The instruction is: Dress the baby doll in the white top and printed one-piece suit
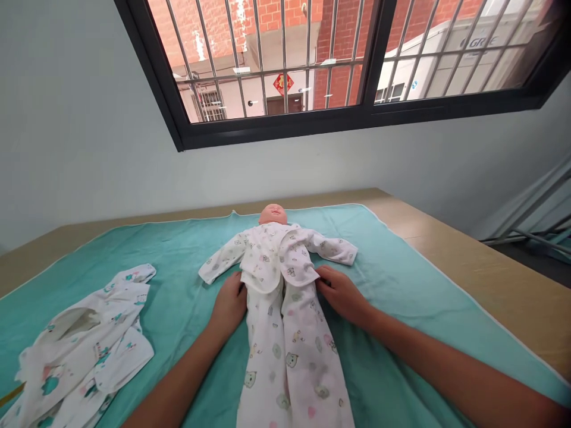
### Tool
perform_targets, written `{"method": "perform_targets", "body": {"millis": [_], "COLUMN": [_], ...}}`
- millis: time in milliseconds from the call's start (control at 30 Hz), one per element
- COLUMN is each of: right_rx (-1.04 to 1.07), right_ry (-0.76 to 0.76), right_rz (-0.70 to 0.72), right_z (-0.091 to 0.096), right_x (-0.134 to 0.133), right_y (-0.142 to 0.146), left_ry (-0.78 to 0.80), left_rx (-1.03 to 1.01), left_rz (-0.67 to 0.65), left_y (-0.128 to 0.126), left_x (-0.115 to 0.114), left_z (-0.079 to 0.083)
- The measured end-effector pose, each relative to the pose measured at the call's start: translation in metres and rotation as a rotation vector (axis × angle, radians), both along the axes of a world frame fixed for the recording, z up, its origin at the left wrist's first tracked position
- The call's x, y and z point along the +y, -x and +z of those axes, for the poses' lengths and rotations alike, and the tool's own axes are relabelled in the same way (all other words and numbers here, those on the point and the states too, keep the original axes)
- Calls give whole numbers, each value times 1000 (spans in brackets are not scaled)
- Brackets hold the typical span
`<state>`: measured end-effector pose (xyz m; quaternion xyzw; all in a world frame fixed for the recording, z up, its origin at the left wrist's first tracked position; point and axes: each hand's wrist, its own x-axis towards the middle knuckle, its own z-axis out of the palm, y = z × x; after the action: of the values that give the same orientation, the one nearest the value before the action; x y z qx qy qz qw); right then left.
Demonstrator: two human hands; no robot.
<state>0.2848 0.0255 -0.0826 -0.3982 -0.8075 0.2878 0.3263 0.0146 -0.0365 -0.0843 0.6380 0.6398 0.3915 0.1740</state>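
Observation:
A baby doll (273,214) lies on its back on a green cloth (178,249), wearing a white printed shirt (267,255) and matching pants (294,351). The shirt's sleeves spread out to both sides, and its rounded front hems lie over the waist of the pants. At the waist's left side, my left hand (229,302) is closed on the clothing's edge; its fingertips are partly hidden under the shirt. On the opposite side my right hand (342,292) pinches the shirt's lower hem between thumb and fingers.
Another white printed baby garment (98,339) lies crumpled on the cloth at the left. The cloth covers most of a wooden table (446,255), which stands against a wall below a barred window (276,128). Metal bars (530,205) stand at the far right.

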Motion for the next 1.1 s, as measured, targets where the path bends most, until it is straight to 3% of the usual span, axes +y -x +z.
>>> {"method": "perform_targets", "body": {"millis": [133, 367, 600, 700, 767, 900, 1100], "right_rx": [20, 122, -215, -387, -444, -412, -134], "right_ry": [-33, -73, -304, -274, -282, -305, -216], "right_rz": [-2, -6, 146, 310, 346, 220, 70], "right_z": [0, 15, 10, 13, 16, 17, 16], "right_x": [-3, -16, -6, -7, -7, -3, 3], "right_y": [-5, -18, -33, -35, -36, -40, -45], "left_ry": [55, 79, 245, 271, 275, 275, 165], "left_rx": [41, 226, 291, 332, 387, 451, 369], "left_rz": [16, 63, -339, -368, -330, -222, -164], "left_y": [1, 14, 29, 33, 38, 47, 47], "left_x": [-12, -43, -49, -50, -50, -50, -52], "left_z": [9, 39, 53, 50, 47, 50, 64]}}
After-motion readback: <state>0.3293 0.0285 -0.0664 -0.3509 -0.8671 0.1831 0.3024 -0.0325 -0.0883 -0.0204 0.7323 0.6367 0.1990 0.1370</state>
